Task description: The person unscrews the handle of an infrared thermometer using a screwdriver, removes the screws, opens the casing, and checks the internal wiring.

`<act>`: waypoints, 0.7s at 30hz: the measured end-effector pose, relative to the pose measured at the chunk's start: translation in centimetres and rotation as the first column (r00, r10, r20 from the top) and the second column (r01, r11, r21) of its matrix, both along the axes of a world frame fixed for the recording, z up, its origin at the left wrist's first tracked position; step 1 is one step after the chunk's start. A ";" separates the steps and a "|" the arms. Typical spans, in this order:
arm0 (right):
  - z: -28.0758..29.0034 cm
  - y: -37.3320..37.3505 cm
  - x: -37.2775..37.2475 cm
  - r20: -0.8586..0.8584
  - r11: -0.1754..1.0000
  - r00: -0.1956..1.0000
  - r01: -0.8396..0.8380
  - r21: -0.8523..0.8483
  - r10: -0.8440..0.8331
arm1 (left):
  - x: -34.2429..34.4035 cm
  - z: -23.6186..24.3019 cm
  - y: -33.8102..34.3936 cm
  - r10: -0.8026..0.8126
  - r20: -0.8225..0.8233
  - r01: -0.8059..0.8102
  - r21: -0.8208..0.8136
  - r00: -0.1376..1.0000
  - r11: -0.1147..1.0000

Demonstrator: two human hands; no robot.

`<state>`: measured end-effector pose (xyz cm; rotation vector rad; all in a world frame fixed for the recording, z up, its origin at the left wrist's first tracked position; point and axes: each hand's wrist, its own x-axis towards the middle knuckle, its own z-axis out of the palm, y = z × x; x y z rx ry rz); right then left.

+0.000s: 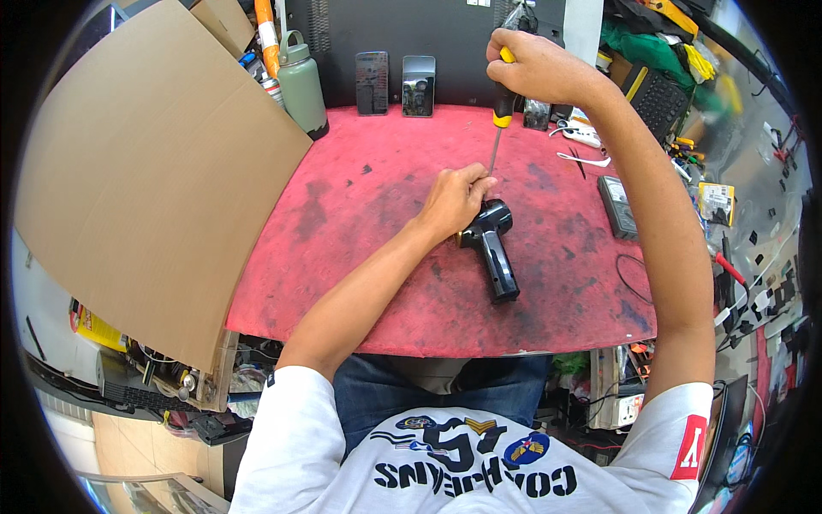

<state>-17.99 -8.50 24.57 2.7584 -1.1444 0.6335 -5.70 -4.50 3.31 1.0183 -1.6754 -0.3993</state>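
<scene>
My right hand [533, 67] is raised at the far side of the mat, closed round the yellow-and-black handle of a screwdriver [503, 110]. The metal shaft points down toward me, nearly upright. At its lower end my left hand [456, 199] is closed, thumb and fingers pinched about the shaft; the tip is hidden there. Just below these fingers lies a glossy black pistol-shaped device [497, 257], its round head by my left hand and its handle slanting toward the near edge. Whether the tip touches the device cannot be made out.
A stained red mat [360, 257] covers the table. A large cardboard sheet [163, 171] leans in from the left, beside a green bottle [303, 86]. Two dark phone-sized objects [372, 83] stand at the back. To the right are a grey meter [618, 207] and a thin black cable [632, 278].
</scene>
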 end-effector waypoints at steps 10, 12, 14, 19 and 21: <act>-0.1 -1.1 -0.6 0.034 0.997 0.997 -0.074 -0.009 0.074 | 0.4 0.3 -0.2 -0.036 0.067 0.035 0.005 0.997 0.999; 0.6 -1.1 0.0 -0.053 0.996 0.997 0.059 0.065 -0.055 | 0.3 0.3 -0.2 -0.073 0.033 0.072 0.017 0.997 0.997; -0.8 -2.2 -0.6 0.048 0.996 0.996 -0.074 -0.054 0.076 | 0.1 0.1 -0.4 -0.113 0.003 0.113 0.023 0.994 0.993; 0.2 -0.2 -1.8 0.012 0.998 0.999 -0.031 0.063 0.030 | -0.1 0.5 -0.2 -0.125 0.051 0.124 0.033 0.991 0.992; -0.2 -0.7 -1.1 -0.002 0.999 1.000 -0.003 -0.036 0.003 | 0.0 0.6 0.0 -0.128 0.039 0.126 0.050 0.991 0.991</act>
